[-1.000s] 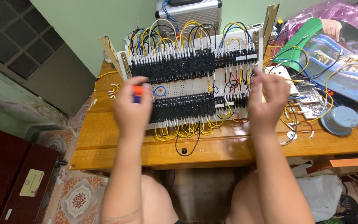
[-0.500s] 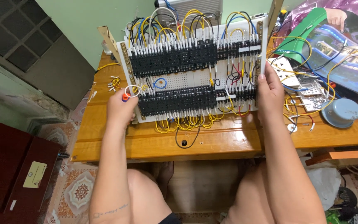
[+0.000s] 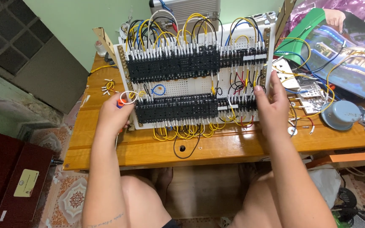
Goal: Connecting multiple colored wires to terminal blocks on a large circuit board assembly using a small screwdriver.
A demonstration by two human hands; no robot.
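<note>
A white perforated wiring panel [image 3: 182,86] stands tilted on a wooden table [image 3: 106,145], carrying two rows of black relay sockets [image 3: 178,107] with yellow, black, blue and red wires looped above and below. My left hand [image 3: 114,114] grips the panel's lower left edge and also holds an orange-handled tool [image 3: 122,101] and a small white wire loop [image 3: 128,97]. My right hand [image 3: 272,105] presses against the panel's lower right edge, fingers on the sockets there.
Loose yellow wires and white ferrules [image 3: 107,86] lie left of the panel. A grey round device [image 3: 341,114], terminal blocks and tangled wires sit on the right, beside a large printed poster [image 3: 343,63]. A dark red cabinet [image 3: 9,177] stands at floor level left.
Both hands have slid outward and down to the panel's side edges, and the panel now looks nearer and more upright. The orange tool stays in my left hand.
</note>
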